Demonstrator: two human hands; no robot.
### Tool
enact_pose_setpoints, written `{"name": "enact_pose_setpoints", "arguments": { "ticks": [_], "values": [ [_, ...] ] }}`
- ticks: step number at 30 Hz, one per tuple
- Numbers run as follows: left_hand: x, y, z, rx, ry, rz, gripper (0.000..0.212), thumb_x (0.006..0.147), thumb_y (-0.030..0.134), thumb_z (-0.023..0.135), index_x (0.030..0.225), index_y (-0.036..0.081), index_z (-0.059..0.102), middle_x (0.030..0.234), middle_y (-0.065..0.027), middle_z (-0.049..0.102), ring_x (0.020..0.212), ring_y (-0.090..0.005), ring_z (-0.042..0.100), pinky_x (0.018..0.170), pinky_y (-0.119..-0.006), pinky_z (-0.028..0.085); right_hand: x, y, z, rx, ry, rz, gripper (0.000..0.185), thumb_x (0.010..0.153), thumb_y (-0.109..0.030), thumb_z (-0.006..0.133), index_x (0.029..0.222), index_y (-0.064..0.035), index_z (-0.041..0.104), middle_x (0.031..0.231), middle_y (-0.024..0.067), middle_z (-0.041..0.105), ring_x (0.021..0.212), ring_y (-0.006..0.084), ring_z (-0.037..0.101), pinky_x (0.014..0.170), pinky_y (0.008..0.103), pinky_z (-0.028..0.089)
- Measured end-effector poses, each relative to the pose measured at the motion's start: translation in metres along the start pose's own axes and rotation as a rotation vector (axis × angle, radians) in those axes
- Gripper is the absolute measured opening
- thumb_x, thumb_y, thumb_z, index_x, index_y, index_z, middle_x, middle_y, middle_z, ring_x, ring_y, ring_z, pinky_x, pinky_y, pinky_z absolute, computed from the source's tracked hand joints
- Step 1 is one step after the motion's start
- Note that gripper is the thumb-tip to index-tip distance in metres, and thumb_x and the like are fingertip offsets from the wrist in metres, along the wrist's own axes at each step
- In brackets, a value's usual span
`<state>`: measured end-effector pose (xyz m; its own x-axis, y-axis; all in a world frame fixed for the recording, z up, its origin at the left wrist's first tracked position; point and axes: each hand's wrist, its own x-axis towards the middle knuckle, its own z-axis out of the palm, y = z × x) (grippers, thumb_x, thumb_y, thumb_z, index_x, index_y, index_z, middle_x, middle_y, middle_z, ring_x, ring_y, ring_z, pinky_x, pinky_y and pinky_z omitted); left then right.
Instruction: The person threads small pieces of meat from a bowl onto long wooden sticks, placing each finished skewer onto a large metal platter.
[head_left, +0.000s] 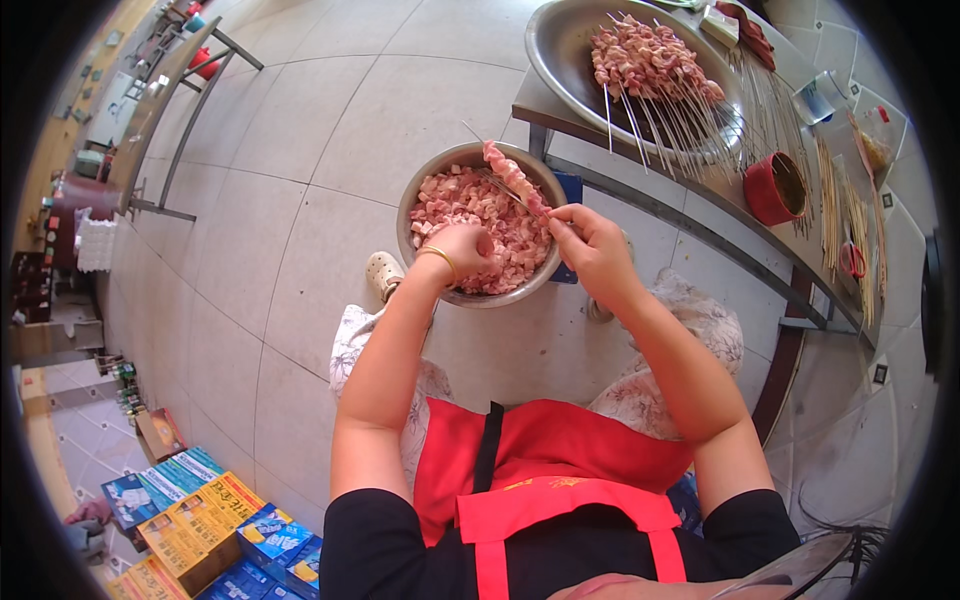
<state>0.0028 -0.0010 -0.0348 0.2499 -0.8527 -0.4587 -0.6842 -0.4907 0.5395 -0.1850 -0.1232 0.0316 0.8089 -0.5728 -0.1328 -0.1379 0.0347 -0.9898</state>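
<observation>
A metal bowl (556, 259) before me holds a heap of small raw meat pieces (450, 193). My right hand (592, 244), at the bowl's right rim, pinches a thin metal skewer (472, 130). Pink meat chunks (511, 174) are threaded along that skewer, and its bare tip points up and left. Beside the threaded meat, thin bare rods (501, 185) run toward the same hand. My left hand (463, 251), with a yellow bangle on its wrist, is curled low over the loose meat. Its fingertips are hidden, so whether they grip a piece does not show.
On the table (757, 217) at right, a large metal basin (559, 71) holds finished-looking meat skewers (649, 64). Nearby are loose metal skewers (780, 112), a red container (765, 191), bamboo sticks (827, 206) and red-handled scissors (852, 259). Cartons (199, 525) stand at lower left.
</observation>
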Motion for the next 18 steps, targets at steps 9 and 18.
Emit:
{"name": "enact_pose_setpoints", "arguments": {
  "ticks": [9,18],
  "values": [
    [0.008,0.002,0.023,0.168,0.078,0.064,0.015,0.071,0.015,0.061,0.083,0.007,0.065,0.084,-0.0146,0.065,0.083,-0.0309,0.061,0.075,-0.037,0.048,-0.001,0.001,0.001,0.009,-0.001,0.003,0.018,0.091,-0.011,0.054,0.099,0.0050,0.058,0.074,0.0001,0.058,0.066,0.0043,0.047,0.057,0.0206,0.040],
    [-0.001,-0.007,-0.002,-0.016,0.190,0.159,0.007,0.071,0.007,0.061,0.078,0.004,0.062,0.079,-0.0129,0.062,0.078,-0.0284,0.060,0.071,-0.036,0.048,-0.002,0.002,-0.002,0.015,-0.002,0.009,0.019,0.091,-0.011,0.053,0.100,0.0049,0.058,0.073,0.0001,0.057,0.063,0.0042,0.046,0.054,0.0204,0.039]
  ]
}}
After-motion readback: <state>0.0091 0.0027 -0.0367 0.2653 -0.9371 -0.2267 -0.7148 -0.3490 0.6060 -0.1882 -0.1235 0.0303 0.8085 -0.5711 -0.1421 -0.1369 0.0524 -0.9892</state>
